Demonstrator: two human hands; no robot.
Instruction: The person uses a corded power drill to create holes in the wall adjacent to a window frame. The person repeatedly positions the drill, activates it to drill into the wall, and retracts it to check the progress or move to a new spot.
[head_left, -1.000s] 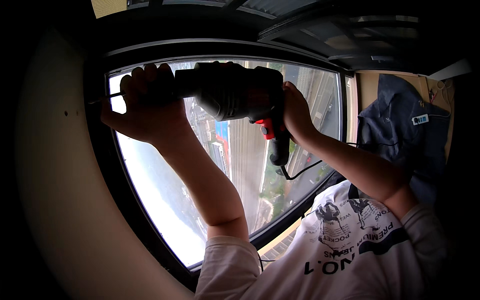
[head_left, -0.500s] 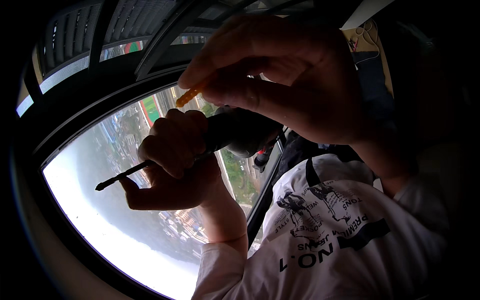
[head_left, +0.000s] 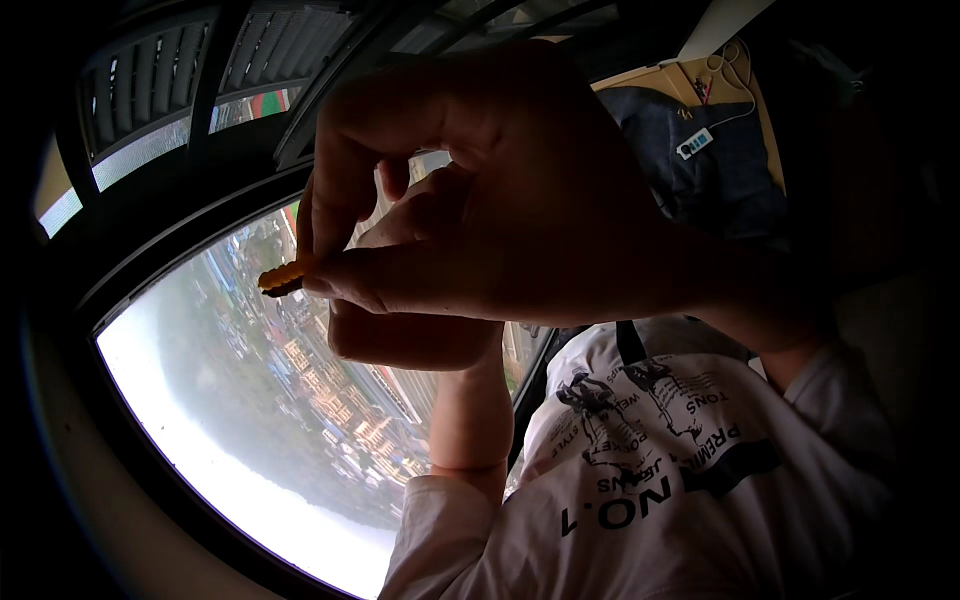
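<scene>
A small orange ribbed wall plug [head_left: 284,272] is pinched between the thumb and fingers of my right hand [head_left: 570,200]. Its tip sticks out to the left, in front of the window. Close along its underside lies the dark tip of a drill bit [head_left: 284,290]. Behind the right hand, my left hand [head_left: 412,340] stays closed round the front of the drill, its arm rising from below. Most of the left fingers, the drill body and the rest of the bit are hidden by the right hand.
A dark-framed window [head_left: 310,400] curves round the left, with buildings far below. Louvred panels [head_left: 150,90] fill the upper left. Dark cloth [head_left: 660,150], a white power strip [head_left: 694,143] and its cable lie on a wooden surface [head_left: 768,130] at upper right.
My right hand has moved left and down, bringing the wall plug beside the drill bit's tip. It now covers much of my left hand and the drill. The power strip has come into view.
</scene>
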